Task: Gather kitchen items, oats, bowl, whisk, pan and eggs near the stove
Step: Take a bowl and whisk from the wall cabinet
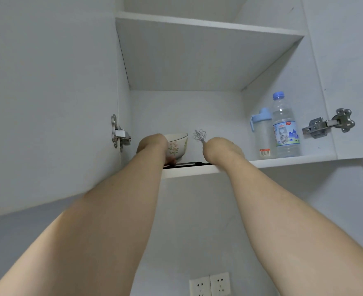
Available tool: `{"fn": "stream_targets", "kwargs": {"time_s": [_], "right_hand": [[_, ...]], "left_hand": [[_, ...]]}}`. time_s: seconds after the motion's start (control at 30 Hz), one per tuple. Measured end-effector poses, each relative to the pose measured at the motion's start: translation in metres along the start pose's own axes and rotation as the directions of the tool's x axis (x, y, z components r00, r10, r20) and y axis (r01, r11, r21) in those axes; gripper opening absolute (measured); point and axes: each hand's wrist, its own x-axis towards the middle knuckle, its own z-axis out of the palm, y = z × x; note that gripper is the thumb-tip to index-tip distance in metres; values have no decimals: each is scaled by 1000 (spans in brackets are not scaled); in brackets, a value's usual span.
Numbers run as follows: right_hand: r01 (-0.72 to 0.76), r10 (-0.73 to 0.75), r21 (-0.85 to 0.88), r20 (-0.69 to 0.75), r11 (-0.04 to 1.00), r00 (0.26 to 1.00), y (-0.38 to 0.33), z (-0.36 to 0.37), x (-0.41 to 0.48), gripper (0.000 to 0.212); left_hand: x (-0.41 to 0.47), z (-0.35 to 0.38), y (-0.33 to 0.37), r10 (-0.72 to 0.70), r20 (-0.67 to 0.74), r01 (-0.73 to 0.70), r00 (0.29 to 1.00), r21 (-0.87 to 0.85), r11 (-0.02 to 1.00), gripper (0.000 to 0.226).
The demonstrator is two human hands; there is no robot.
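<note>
- Forearms (112, 221) reach up into an open wall cabinet; both hands work at the front of its lower shelf (283, 162).
- Left hand (152, 146) wraps the near side of the floral bowl (179, 144), fingertips curled at its base. The bowl stands on a black flat item (189, 164), possibly the pan; cannot confirm.
- Right hand (219, 150) is closed round the handle of the wire whisk (200, 135); the wire head is raised above the fist, just right of the bowl.
- Lift the bowl straight up before drawing it out, so the black item is not dragged off the edge.
- Keep the whisk clear of the bowl rim and of the water bottle (286, 129) to the right.
</note>
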Motion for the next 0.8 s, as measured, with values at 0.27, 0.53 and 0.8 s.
{"fn": "stream_targets", "kwargs": {"time_s": [0.27,0.53,0.8], "right_hand": [[112,-74,115,-290,987,954,11,3,4,73],[109,181,683,-339,722,923,22,-11,-22,28],[183,280,885,-322,428,904,43,-23,-53,19]], "left_hand": [[-15,-5,-2,178,-52,-184,983,-180,966,39],[-39,5,-3,252,99,-191,963,-413,891,55],[-92,12,-26,286,224,-151,932,-478,865,54]]}}
